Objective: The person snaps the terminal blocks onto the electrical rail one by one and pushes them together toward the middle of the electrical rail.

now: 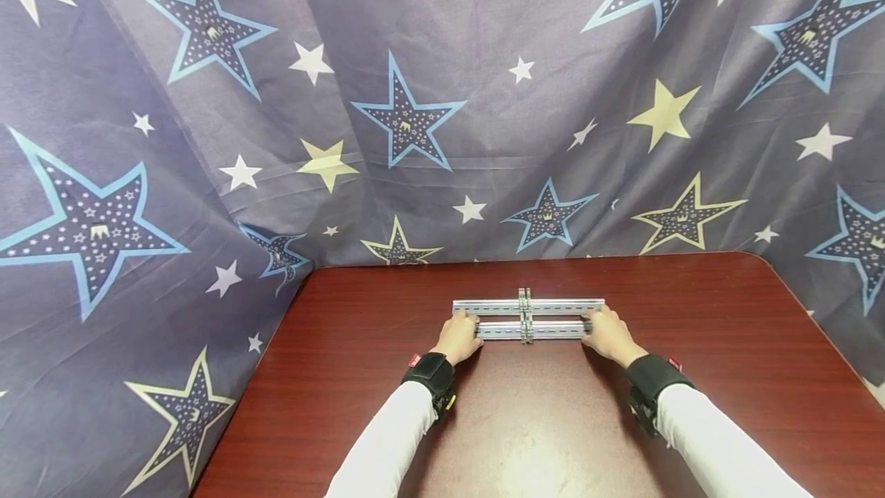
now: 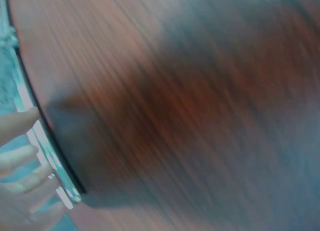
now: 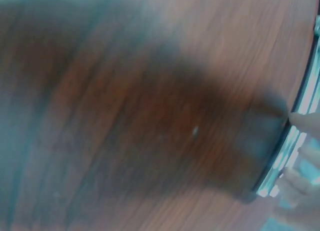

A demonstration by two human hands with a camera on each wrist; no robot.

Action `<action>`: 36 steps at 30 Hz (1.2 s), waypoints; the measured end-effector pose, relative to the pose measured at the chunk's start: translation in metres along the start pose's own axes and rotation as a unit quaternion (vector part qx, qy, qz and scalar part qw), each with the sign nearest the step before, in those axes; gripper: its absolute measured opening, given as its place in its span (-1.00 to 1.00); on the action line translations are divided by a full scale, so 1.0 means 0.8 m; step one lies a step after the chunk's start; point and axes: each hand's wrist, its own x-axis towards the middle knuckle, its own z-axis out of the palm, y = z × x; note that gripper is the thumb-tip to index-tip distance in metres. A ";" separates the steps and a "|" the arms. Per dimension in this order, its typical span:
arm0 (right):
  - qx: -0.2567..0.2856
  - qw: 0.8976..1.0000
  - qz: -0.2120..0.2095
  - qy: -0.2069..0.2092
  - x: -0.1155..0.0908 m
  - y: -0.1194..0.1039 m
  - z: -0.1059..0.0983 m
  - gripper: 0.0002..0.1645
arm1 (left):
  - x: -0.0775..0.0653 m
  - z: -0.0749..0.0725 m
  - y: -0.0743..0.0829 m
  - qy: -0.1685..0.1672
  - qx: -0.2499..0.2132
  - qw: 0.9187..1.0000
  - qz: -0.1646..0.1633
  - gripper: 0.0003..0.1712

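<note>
Two slotted metal DIN rails lie parallel, a far rail (image 1: pixel 491 307) and a near rail (image 1: pixel 501 330). A narrow pair of metal cross-pieces (image 1: pixel 525 315) spans both at mid-length. My left hand (image 1: pixel 458 337) grips the left end, thumb at the near rail and fingers reaching toward the far one. At the right end my right hand (image 1: pixel 608 335) holds on the same way, covering the rail tips. In the left wrist view, fingertips (image 2: pixel 31 113) sit on the rail edge (image 2: pixel 50 143). The right wrist view shows fingers (image 3: pixel 302 122) over the rail's other end (image 3: pixel 280 166).
The rails are toward the back of a reddish-brown wooden table (image 1: pixel 359 375). A grey star-patterned cloth (image 1: pixel 484 44) hangs behind it and along its left side. Dark straps with cameras (image 1: pixel 432 376) wrap both wrists.
</note>
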 end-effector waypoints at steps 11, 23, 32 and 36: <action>-0.033 0.998 -0.001 0.054 -0.037 -0.063 -0.015 -0.43 | -0.024 -0.021 0.051 0.088 0.013 0.996 -0.002 -0.52; -0.051 0.993 -0.040 0.096 -0.082 -0.103 -0.004 -0.36 | -0.065 -0.021 0.094 0.114 0.040 0.993 -0.002 -0.35; -0.039 0.996 -0.030 0.079 -0.096 -0.106 0.006 -0.32 | -0.084 -0.015 0.100 0.130 0.068 0.989 0.004 -0.26; -0.027 0.997 -0.018 0.075 -0.099 -0.104 0.013 -0.33 | -0.090 -0.009 0.097 0.141 0.060 0.988 0.002 -0.27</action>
